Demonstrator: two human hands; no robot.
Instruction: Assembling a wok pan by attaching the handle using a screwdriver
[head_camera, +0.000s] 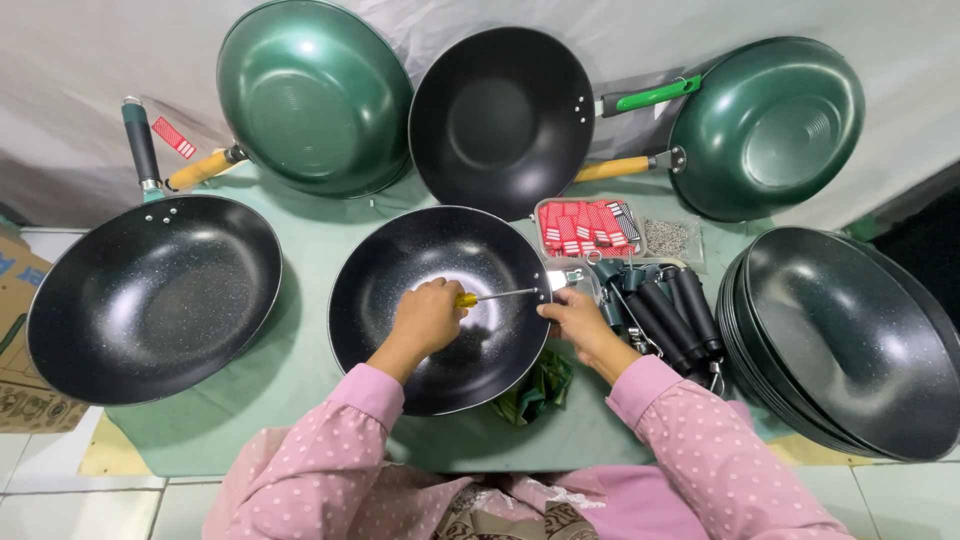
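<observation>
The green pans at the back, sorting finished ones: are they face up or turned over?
Turned over: both green pans show their ridged green undersides.

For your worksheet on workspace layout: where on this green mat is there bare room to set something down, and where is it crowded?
Bare mat lies between the left black wok and the centre wok, and along the near edge. Crowded: right of the centre wok, where handles, red-tag tray and stacked woks meet.

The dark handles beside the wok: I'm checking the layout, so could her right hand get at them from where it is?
Probably yes: the right hand sits at the wok rim, the dark handles lie uncovered just beside it.
</observation>
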